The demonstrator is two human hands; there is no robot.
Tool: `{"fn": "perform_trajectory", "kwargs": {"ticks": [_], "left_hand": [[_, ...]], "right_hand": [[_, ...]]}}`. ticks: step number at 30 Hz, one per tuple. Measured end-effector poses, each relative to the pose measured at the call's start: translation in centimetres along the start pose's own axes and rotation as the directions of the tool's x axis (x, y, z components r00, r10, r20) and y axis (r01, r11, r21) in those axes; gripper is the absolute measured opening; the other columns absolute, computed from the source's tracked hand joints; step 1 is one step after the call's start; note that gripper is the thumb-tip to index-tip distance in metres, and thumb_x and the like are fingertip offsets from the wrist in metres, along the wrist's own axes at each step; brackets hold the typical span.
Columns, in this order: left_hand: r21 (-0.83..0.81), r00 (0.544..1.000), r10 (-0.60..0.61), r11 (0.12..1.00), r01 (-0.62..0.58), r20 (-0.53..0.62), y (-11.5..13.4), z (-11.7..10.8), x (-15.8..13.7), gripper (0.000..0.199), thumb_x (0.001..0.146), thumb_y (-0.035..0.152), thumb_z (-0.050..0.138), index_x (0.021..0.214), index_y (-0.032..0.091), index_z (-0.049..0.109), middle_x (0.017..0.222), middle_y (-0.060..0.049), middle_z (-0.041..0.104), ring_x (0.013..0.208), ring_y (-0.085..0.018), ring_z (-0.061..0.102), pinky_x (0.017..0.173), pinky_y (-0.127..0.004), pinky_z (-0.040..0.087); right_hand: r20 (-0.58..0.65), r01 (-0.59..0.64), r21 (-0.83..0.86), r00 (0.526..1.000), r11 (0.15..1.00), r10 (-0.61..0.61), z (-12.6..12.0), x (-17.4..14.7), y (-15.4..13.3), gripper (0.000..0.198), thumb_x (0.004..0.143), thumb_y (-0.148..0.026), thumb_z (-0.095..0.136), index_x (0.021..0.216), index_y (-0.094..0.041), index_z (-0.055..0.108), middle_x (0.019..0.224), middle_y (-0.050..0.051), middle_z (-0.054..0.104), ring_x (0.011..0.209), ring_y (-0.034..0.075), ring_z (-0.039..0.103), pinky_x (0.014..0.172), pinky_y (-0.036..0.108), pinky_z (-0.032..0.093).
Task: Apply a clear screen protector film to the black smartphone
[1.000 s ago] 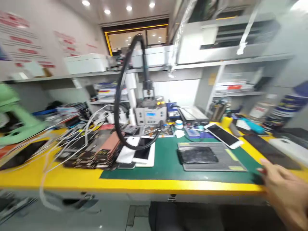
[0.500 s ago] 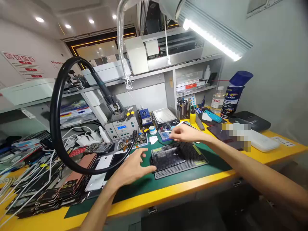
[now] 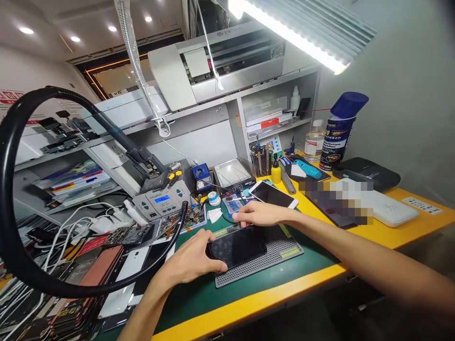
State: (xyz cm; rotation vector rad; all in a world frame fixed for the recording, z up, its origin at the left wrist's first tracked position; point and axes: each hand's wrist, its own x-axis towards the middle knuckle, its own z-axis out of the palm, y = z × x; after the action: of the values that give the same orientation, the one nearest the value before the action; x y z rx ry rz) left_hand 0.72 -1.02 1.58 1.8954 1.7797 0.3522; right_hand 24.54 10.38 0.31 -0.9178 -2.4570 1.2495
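A black smartphone (image 3: 236, 250) lies dark screen up on a grey perforated mat (image 3: 245, 274). My left hand (image 3: 201, 253) holds the phone at its left end, thumb on the near edge and fingers around the far corner. Just over the phone's far edge is my right hand (image 3: 254, 215), its fingers pinched together. Whatever is between those fingertips is hidden or too small to tell. Behind them lies a small blue packet (image 3: 233, 206), and a white-framed phone (image 3: 273, 194) rests beyond the right wrist.
A soldering station (image 3: 163, 194) stands back left, its thick black hose (image 3: 10, 189) looping on the left. Stacked phone parts (image 3: 81, 303) and white cables (image 3: 50, 260) crowd that side. A blue spray can (image 3: 337, 137) and a white slab-like device (image 3: 387, 206) are at the right.
My right hand has come down and nearer, from the blue packet to the phone's far edge. My left hand has closed onto the phone's left end. The camera view has shifted.
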Motion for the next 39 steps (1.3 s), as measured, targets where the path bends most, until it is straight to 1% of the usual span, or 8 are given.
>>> {"fn": "perform_trajectory", "kwargs": {"ticks": [5, 9, 12, 15, 19, 22, 28, 39], "left_hand": [[0.008, 0.997, 0.054, 0.998, -0.054, 0.046, -0.4, -0.5, 0.4, 0.036, 0.067, 0.051, 0.078, 0.078, 0.021, 0.061, 0.078, 0.002, 0.058, 0.071, -0.017, 0.051, 0.06, -0.026, 0.035], [-0.089, 0.988, 0.148, 0.986, -0.144, 0.043, -0.2, -2.1, 0.9, 0.031, 0.077, 0.048, 0.072, 0.071, 0.019, 0.065, 0.076, 0.001, 0.06, 0.07, -0.016, 0.051, 0.062, -0.026, 0.036], [-0.312, 0.992, 0.122, 0.942, -0.123, -0.022, 0.6, -3.2, 1.7, 0.03, 0.076, 0.046, 0.076, 0.07, 0.016, 0.071, 0.07, 0.001, 0.063, 0.065, -0.014, 0.052, 0.059, -0.025, 0.037], [-0.755, 1.0, -0.022, 0.656, 0.002, -0.016, 1.3, -3.1, 3.0, 0.032, 0.069, 0.04, 0.084, 0.072, 0.011, 0.072, 0.068, -0.004, 0.067, 0.059, -0.014, 0.057, 0.055, -0.025, 0.041], [-0.9, 0.993, -0.017, 0.426, -0.094, -0.113, 1.9, -0.8, 4.0, 0.048, 0.084, 0.058, 0.064, 0.096, 0.013, 0.073, 0.09, -0.009, 0.075, 0.074, -0.019, 0.067, 0.065, -0.029, 0.053], [-0.963, 0.993, 0.065, 0.244, -0.113, -0.1, 2.3, 1.3, 3.7, 0.043, 0.081, 0.042, 0.073, 0.111, 0.012, 0.07, 0.105, -0.012, 0.075, 0.09, -0.024, 0.071, 0.076, -0.034, 0.057], [-0.923, 0.991, 0.014, 0.363, -0.129, -0.133, 2.0, 2.5, 3.1, 0.046, 0.072, 0.029, 0.084, 0.111, 0.011, 0.069, 0.108, -0.013, 0.075, 0.092, -0.024, 0.072, 0.071, -0.03, 0.057], [-0.923, 0.996, -0.003, 0.375, -0.085, -0.093, 1.2, 1.6, 2.8, 0.046, 0.072, 0.031, 0.083, 0.111, 0.009, 0.071, 0.103, -0.013, 0.075, 0.082, -0.023, 0.072, 0.058, -0.029, 0.06]], "right_hand": [[0.193, 0.012, 0.096, 0.981, 0.995, -0.03, -0.6, -0.9, -0.3, 0.03, 0.068, -0.042, 0.08, 0.081, -0.016, 0.074, 0.069, -0.002, 0.065, 0.064, 0.013, 0.052, 0.057, 0.024, 0.036], [0.215, -0.03, 0.195, 0.977, 0.98, -0.012, -0.5, -1.1, -0.1, 0.026, 0.067, -0.039, 0.08, 0.067, -0.016, 0.066, 0.056, -0.005, 0.054, 0.053, 0.01, 0.045, 0.049, 0.023, 0.035], [0.19, -0.055, 0.3, 0.982, 0.952, -0.003, -0.1, -0.9, -0.1, 0.031, 0.067, -0.043, 0.078, 0.066, -0.018, 0.06, 0.059, -0.005, 0.055, 0.054, 0.01, 0.049, 0.049, 0.023, 0.044], [0.162, -0.066, 0.45, 0.987, 0.891, -0.008, 0.5, -0.7, -0.2, 0.037, 0.066, -0.045, 0.08, 0.065, -0.019, 0.053, 0.059, -0.006, 0.053, 0.053, 0.01, 0.051, 0.05, 0.025, 0.051], [0.069, -0.07, 0.718, 0.997, 0.693, 0.029, 1.5, -0.5, -0.4, 0.038, 0.062, -0.039, 0.087, 0.071, -0.018, 0.056, 0.064, -0.004, 0.061, 0.058, 0.013, 0.06, 0.055, 0.029, 0.056], [-0.006, -0.047, 0.809, 0.996, 0.586, 0.088, 2.2, -0.4, -0.5, 0.039, 0.064, -0.037, 0.088, 0.076, -0.018, 0.057, 0.07, -0.002, 0.065, 0.064, 0.015, 0.064, 0.059, 0.031, 0.057], [-0.071, -0.007, 0.826, 0.991, 0.563, 0.117, 3.0, -0.1, 0.0, 0.036, 0.069, -0.037, 0.087, 0.081, -0.017, 0.06, 0.073, 0.0, 0.067, 0.067, 0.015, 0.064, 0.065, 0.032, 0.057], [-0.045, -0.015, 0.799, 0.995, 0.601, 0.085, 3.0, -0.1, -0.4, 0.045, 0.088, -0.057, 0.063, 0.086, -0.013, 0.069, 0.077, 0.007, 0.071, 0.065, 0.018, 0.067, 0.06, 0.031, 0.055]]}}
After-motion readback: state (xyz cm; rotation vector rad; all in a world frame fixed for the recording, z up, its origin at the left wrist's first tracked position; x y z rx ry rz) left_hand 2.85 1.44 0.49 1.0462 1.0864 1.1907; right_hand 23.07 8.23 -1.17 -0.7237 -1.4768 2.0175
